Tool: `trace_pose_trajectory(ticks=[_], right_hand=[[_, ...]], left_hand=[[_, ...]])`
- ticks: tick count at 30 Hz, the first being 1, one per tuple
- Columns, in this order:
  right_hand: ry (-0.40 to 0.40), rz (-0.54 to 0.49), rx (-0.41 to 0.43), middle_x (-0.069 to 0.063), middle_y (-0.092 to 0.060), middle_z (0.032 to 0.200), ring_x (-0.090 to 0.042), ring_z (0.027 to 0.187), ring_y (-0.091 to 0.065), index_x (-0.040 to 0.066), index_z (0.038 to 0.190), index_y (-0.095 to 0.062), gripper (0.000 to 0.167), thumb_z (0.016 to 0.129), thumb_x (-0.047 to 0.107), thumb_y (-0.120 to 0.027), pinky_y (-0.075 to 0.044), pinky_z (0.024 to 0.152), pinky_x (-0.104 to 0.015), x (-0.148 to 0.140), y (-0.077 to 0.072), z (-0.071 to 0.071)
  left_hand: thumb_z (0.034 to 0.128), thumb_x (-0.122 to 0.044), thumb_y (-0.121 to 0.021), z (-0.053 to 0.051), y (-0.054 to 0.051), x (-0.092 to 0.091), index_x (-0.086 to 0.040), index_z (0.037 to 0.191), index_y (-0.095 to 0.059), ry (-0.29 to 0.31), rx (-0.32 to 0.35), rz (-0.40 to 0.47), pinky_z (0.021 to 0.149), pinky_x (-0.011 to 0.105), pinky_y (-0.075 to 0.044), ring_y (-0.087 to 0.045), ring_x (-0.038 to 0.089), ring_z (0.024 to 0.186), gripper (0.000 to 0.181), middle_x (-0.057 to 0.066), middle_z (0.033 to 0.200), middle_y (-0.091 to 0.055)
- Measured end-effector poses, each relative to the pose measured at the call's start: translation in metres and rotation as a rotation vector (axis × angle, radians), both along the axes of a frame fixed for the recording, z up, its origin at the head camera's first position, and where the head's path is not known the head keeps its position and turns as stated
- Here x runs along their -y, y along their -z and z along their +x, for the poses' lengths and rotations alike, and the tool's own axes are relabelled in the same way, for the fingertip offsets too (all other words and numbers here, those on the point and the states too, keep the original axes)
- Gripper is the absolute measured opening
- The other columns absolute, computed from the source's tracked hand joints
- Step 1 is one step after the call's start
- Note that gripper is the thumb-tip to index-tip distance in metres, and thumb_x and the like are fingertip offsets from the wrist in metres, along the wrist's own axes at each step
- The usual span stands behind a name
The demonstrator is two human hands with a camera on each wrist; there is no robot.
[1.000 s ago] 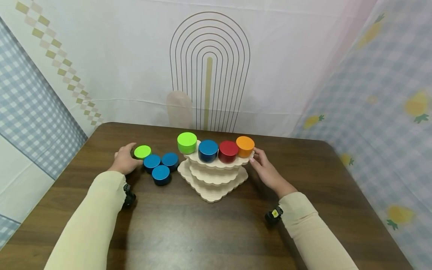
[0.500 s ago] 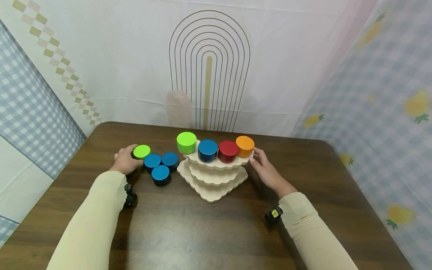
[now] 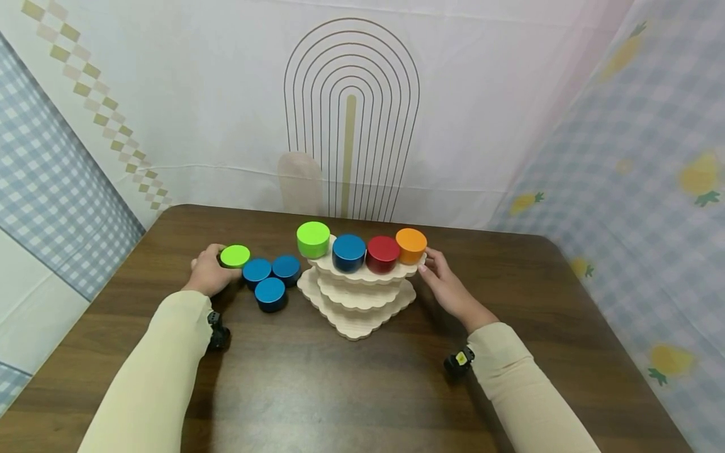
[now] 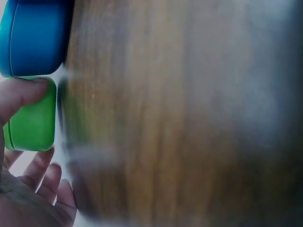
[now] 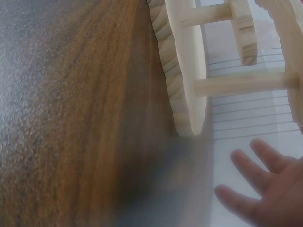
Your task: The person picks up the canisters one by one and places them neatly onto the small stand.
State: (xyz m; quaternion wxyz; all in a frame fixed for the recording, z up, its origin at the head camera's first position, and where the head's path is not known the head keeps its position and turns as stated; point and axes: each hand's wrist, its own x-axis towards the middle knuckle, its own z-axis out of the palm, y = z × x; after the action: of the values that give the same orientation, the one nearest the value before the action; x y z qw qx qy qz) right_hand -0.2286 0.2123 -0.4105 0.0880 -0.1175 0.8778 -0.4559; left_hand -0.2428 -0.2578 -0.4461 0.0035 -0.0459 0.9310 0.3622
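Observation:
At the left of the table, my left hand (image 3: 211,272) has thumb and fingers around a green round box (image 3: 235,255). The left wrist view shows the thumb on one side of the green box (image 4: 34,120) and a fingertip at its other side. Beside it stand three blue round boxes (image 3: 270,293). A tiered wooden stand (image 3: 357,294) holds green (image 3: 313,239), blue (image 3: 348,252), red (image 3: 382,254) and orange (image 3: 411,245) boxes on top. My right hand (image 3: 453,290) touches the top tier's right end; its lower fingers (image 5: 253,172) are extended in the right wrist view.
The brown wooden table (image 3: 340,390) ends at a white patterned cloth (image 3: 226,94) behind. Checked cloth with pineapples (image 3: 640,189) hangs on the right, and blue checked cloth (image 3: 51,163) on the left. Small black devices (image 3: 457,363) sit at both wrists.
The green box in my left hand has shifted slightly left, away from the blue boxes. My right hand and the stand look unmoved.

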Motion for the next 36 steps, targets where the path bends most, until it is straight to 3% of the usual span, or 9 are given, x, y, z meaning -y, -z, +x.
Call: trace_pose_trajectory(ticks=[13, 22, 36], right_hand=[[0.002, -0.003, 0.005, -0.024, -0.029, 0.15, -0.041, 0.138, -0.028, 0.013, 0.153, -0.012, 0.061, 0.104, 0.042, -0.035, -0.022, 0.11, -0.062, -0.001, 0.0, 0.0], [0.005, 0.004, 0.012, -0.024, -0.029, 0.149, -0.042, 0.138, -0.029, 0.015, 0.153, -0.011, 0.062, 0.104, 0.043, -0.036, -0.022, 0.109, -0.062, -0.001, 0.0, 0.001], [-0.008, 0.012, -0.009, -0.023, -0.027, 0.15, -0.041, 0.139, -0.028, 0.012, 0.153, -0.01, 0.063, 0.104, 0.043, -0.034, -0.023, 0.109, -0.063, 0.0, 0.001, -0.001]], left_hand=[[0.0805, -0.018, -0.071, 0.007, -0.004, 0.004, 0.014, 0.121, -0.036, -0.057, -0.12, -0.008, 0.091, 0.057, -0.027, -0.035, 0.048, 0.11, 0.062, 0.034, 0.116, -0.04], [0.0798, -0.018, -0.071, 0.01, -0.017, -0.003, 0.012, 0.122, -0.036, -0.074, -0.163, -0.005, 0.092, 0.059, -0.032, -0.032, 0.049, 0.113, 0.063, 0.033, 0.118, -0.036], [0.0801, -0.013, -0.07, 0.015, -0.04, -0.025, 0.012, 0.12, -0.037, -0.031, -0.218, 0.041, 0.091, 0.057, -0.038, -0.034, 0.042, 0.112, 0.058, 0.031, 0.119, -0.034]])
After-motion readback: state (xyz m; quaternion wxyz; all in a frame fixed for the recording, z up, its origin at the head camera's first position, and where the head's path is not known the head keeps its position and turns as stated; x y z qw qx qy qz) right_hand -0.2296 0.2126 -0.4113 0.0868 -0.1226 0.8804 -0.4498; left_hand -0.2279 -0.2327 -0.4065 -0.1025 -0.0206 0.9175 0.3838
